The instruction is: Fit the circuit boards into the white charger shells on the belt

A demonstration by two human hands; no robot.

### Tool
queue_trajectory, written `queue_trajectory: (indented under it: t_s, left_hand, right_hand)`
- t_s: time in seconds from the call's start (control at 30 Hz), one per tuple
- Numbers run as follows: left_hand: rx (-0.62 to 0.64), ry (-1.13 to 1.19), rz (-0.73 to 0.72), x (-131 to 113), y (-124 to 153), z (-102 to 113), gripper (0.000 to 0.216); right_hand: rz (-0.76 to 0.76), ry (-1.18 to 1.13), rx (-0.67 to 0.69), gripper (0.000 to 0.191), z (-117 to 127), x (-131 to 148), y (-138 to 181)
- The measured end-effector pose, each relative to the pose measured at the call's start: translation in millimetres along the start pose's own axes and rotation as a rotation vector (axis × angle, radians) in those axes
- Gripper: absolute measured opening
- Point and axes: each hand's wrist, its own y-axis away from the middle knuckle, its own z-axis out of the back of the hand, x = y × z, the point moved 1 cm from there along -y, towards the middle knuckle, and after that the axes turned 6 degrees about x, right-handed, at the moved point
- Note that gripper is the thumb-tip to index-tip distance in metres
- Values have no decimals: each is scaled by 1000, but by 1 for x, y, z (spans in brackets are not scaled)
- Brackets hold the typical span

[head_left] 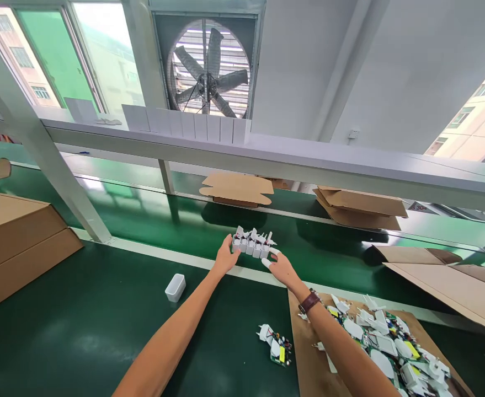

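Both my arms reach forward to a row of several white charger housings (252, 243) lying on the green conveyor belt (333, 251). My left hand (225, 256) presses against the left end of the row, fingers curled round it. My right hand (279, 266), with white finger cots and a brown wristwatch, holds the right end, fingers bent against the last housing.
A cardboard sheet (308, 353) at my right carries a heap of white plug parts and circuit boards (391, 347). A few loose parts (276, 346) and a small white tray (175, 287) lie on the green table. Cardboard boxes (14, 237) stand left; flat cartons (360, 208) lie beyond the belt.
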Motion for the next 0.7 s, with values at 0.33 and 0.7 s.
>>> queue_trajectory:
  t_s: [0.33, 0.7]
  left_hand:
    - [-278, -681, -5, -23, 98, 129, 42]
    - [296, -554, -145, -14, 143, 76, 45]
  right_hand:
    - [320, 481, 398, 52, 11, -29, 161]
    - [463, 604, 362, 22, 23, 26, 167]
